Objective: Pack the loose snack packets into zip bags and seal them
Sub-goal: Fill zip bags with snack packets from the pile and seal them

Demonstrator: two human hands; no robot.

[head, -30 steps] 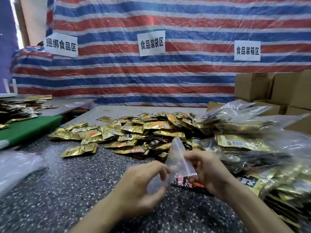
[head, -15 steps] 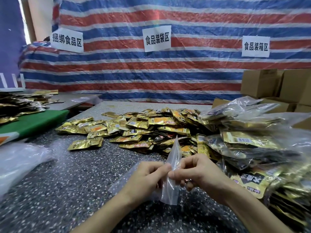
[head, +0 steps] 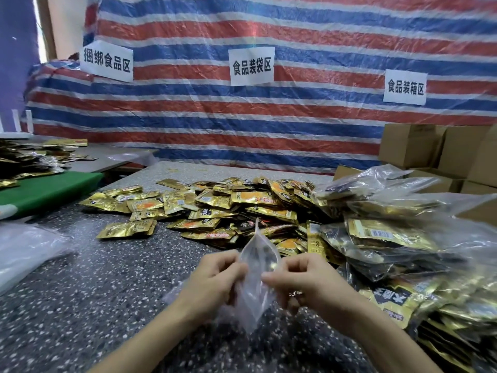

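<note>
Zip bag [head: 255, 267], clear and upright, is pinched at its mouth between the left hand [head: 215, 281] and the right hand [head: 304, 281] above the near tabletop [head: 107, 278], loose gold snack packets [head: 215, 211] heaped beyond, filled bags [head: 390, 238] at right.

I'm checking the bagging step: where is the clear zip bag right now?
Head view, low centre: the clear zip bag is pinched between the left hand and right hand, above the speckled table, nearer than the pile of gold snack packets.
</note>
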